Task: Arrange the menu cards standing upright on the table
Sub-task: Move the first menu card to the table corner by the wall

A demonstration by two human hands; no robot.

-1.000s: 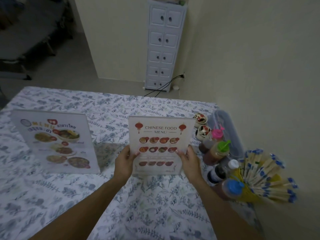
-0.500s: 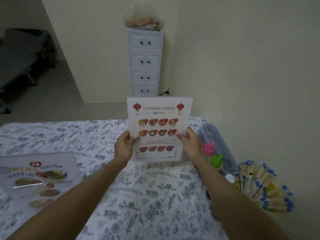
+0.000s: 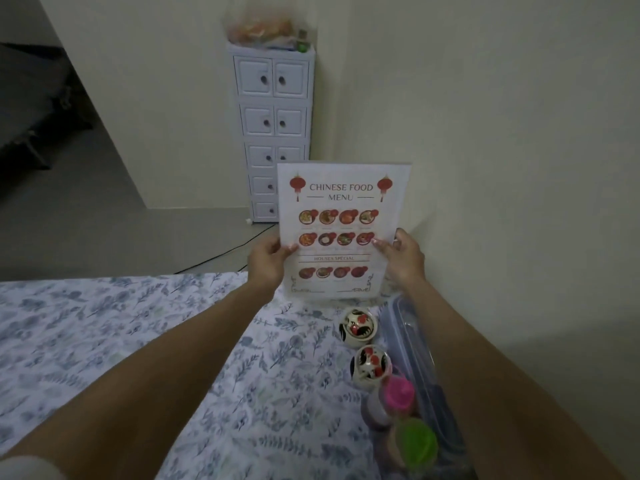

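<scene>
White and red, the Chinese food menu card (image 3: 341, 233) stands upright at the counter's (image 3: 145, 341) far right edge, left hand (image 3: 268, 263) and right hand (image 3: 401, 259) fingers grasping its sides, not yet let go.

White menu card (image 3: 343, 216) with red lanterns, beside it blue-floral white tablecloth (image 3: 121, 341), rooster-painted cups (image 3: 357, 327), pink-capped bottle (image 3: 398, 393), green-capped bottle (image 3: 415, 443), white drawer cabinet (image 3: 273, 109) behind.

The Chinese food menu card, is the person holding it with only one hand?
No, both hands hold the Chinese food menu card: the left hand grips its left edge and the right hand its right edge.
</scene>
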